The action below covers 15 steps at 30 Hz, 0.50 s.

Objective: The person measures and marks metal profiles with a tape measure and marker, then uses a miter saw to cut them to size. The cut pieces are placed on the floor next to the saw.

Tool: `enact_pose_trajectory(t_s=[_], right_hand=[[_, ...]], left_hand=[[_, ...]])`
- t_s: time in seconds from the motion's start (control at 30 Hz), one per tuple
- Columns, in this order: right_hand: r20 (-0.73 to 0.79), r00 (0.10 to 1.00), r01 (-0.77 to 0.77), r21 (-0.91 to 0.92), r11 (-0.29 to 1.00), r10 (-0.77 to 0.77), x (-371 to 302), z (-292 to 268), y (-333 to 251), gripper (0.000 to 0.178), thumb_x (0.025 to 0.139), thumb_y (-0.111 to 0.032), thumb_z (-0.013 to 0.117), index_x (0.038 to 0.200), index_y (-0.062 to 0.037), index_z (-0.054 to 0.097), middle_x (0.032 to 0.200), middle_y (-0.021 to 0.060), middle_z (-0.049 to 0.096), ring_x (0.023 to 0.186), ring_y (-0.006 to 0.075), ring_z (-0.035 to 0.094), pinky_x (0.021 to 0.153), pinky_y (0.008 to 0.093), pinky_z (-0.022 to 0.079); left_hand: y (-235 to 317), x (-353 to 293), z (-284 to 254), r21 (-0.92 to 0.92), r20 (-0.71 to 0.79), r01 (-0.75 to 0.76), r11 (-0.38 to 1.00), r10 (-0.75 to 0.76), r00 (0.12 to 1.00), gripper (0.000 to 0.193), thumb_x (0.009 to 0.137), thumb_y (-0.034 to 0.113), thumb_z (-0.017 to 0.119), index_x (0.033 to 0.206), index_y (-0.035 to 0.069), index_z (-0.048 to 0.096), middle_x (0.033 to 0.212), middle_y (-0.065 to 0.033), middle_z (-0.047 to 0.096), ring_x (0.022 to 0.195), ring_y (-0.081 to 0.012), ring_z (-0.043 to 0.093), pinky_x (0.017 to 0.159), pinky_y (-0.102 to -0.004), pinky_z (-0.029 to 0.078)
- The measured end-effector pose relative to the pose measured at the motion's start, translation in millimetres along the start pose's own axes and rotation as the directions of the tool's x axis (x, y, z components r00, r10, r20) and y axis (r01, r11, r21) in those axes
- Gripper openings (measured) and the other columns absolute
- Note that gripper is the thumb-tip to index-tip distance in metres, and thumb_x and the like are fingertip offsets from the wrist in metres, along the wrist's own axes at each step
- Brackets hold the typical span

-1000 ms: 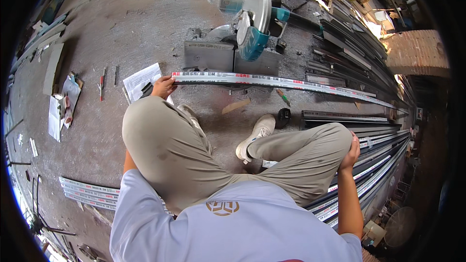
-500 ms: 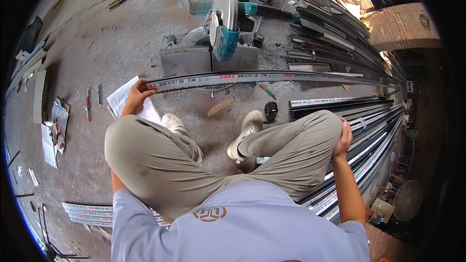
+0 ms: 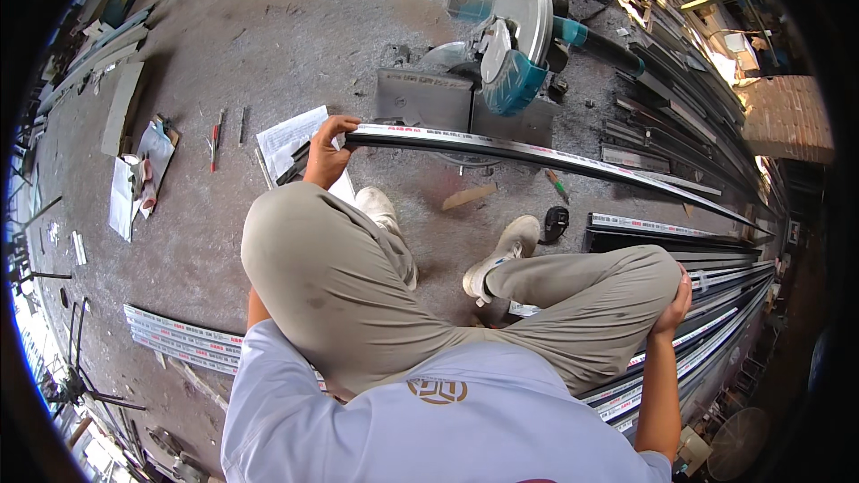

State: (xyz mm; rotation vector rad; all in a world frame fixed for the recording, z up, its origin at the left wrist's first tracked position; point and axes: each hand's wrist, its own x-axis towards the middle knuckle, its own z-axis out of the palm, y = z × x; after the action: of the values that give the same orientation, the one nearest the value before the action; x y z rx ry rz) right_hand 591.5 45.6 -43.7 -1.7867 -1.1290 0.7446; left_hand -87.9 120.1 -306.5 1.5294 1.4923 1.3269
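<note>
— What are the hands doing?
— The left hand (image 3: pixel 327 154) is closed around the near end of a long dark metal profile with a white taped face (image 3: pixel 537 154), held just above the concrete floor (image 3: pixel 268 45). The right hand (image 3: pixel 673 302) lies cupped over the right knee, holding nothing.
— Where does the profile run?
— Rightward, across the grey base of a teal chop saw with a round steel blade (image 3: pixel 514 45), towards the stacked dark profiles (image 3: pixel 707 295) along the floor's right edge. A white sheet of paper (image 3: pixel 291 136) lies just beside the left hand.
</note>
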Motion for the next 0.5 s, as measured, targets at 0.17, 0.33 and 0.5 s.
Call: enact_pose_trajectory(t_s=[0.17,0.33,0.5], right_hand=[[0.021,1.0,-0.004,0.003,1.0,0.003,1.9,-4.5,2.1,0.051,0.11,-0.034,0.034,0.133,0.0036,0.059,0.123,0.0127,0.064,0.111,0.0205,0.061,0.101,0.0346,0.048],[-0.019,1.0,0.009,-0.025,1.0,-0.009,5.5,-10.3,12.9,0.051,0.111,-0.033,0.034,0.134,0.0037,0.059,0.124,0.0126,0.064,0.113,0.0206,0.06,0.101,0.0343,0.047],[-0.008,1.0,0.019,-0.031,0.999,-0.02,5.0,-8.5,8.4,0.051,0.111,-0.033,0.034,0.134,0.0043,0.059,0.126,0.0136,0.064,0.114,0.0215,0.06,0.102,0.0347,0.047]], left_hand=[[16.7,1.9,4.3,0.094,-0.091,-0.054,0.994,0.062,0.994,0.047,0.076,-0.015,0.078,0.114,0.007,0.061,0.129,-0.0096,0.067,0.12,-0.0234,0.065,0.098,-0.0343,0.054],[18.4,-4.3,10.4,-0.006,-0.17,0.162,0.987,-0.16,0.972,0.064,0.076,-0.016,0.077,0.132,0.004,0.054,0.125,-0.0119,0.068,0.109,-0.022,0.069,0.093,-0.0336,0.056],[-41.0,-24.5,13.2,-0.363,0.127,0.453,0.814,-0.439,0.89,0.039,0.09,-0.012,0.07,0.126,-0.003,0.057,0.115,-0.0102,0.073,0.107,-0.0174,0.071,0.095,-0.0335,0.059]])
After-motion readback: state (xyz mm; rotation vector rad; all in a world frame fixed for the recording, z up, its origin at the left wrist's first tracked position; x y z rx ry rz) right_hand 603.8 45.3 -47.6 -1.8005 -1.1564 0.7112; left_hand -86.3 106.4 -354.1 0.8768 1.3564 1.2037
